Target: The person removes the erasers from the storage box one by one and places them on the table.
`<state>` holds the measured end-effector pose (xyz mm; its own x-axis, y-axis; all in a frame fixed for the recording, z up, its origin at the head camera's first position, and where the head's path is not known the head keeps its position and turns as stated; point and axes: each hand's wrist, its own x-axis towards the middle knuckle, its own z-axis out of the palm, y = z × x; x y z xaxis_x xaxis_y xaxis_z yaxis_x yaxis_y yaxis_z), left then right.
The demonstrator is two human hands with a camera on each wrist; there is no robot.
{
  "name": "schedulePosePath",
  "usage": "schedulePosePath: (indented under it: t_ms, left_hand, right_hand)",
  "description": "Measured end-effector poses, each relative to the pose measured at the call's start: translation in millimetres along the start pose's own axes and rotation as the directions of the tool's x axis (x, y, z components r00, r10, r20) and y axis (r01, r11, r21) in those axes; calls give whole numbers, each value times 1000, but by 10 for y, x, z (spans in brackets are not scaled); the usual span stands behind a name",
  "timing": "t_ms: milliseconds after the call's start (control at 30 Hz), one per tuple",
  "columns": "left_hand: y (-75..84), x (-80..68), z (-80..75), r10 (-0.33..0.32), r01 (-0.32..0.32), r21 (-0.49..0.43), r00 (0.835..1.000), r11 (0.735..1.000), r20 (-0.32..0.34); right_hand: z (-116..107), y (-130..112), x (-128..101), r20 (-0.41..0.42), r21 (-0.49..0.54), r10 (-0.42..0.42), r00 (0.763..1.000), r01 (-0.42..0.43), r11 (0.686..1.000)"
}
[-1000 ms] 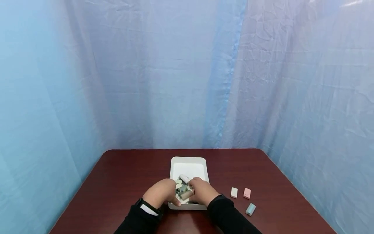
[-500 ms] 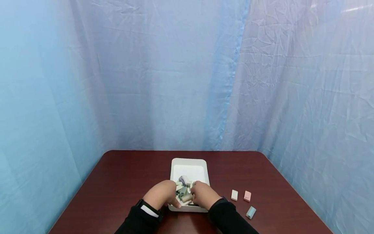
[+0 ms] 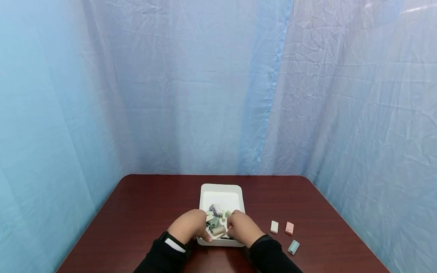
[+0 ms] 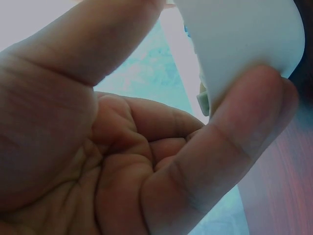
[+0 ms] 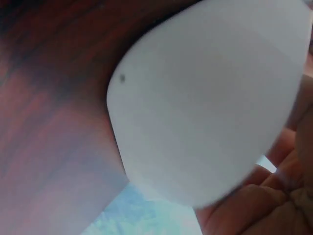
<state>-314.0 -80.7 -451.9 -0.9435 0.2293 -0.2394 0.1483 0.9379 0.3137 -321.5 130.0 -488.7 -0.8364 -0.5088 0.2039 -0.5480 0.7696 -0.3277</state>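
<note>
The white tray [image 3: 222, 196] lies between the two hands on the bench [image 3: 157, 197]. The left hand [image 3: 190, 226] has a bent grip at its near left side, fingertips against the outer wall and thumb over the inside. The right hand [image 3: 243, 227] reaches over the right wall, fingers bent down into the tray; whether its grip has hold of anything, I cannot tell. Between them lie jumbled small blocks: a beige cylinder [image 3: 219, 230] just left of the right hand's fingers, a grey-green block [image 3: 214, 222] farther left, and a white block [image 3: 217, 209] beyond both.
</note>
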Motion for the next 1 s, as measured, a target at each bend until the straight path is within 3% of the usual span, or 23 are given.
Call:
schedulePosePath:
  t_ms: [300, 500, 733, 1000]
  left_hand:
    - [2, 33, -17, -14, 14, 6, 1000, 1000, 13]
    - [7, 22, -1, -23, 23, 8, 999, 1000, 24]
    - [14, -2, 12, -11, 11, 19, 1000, 1000, 9]
    - [12, 13, -1, -11, 11, 8, 1000, 1000, 18]
  right_hand:
    - [-172, 53, -28, 4, 106, 95, 995, -95, 990]
    - [-136, 67, -69, 6, 53, 127, 992, -127, 990]
    - [-116, 1, -113, 43, -18, 88, 995, -88, 996]
    - [-131, -12, -90, 44, -47, 106, 993, -104, 993]
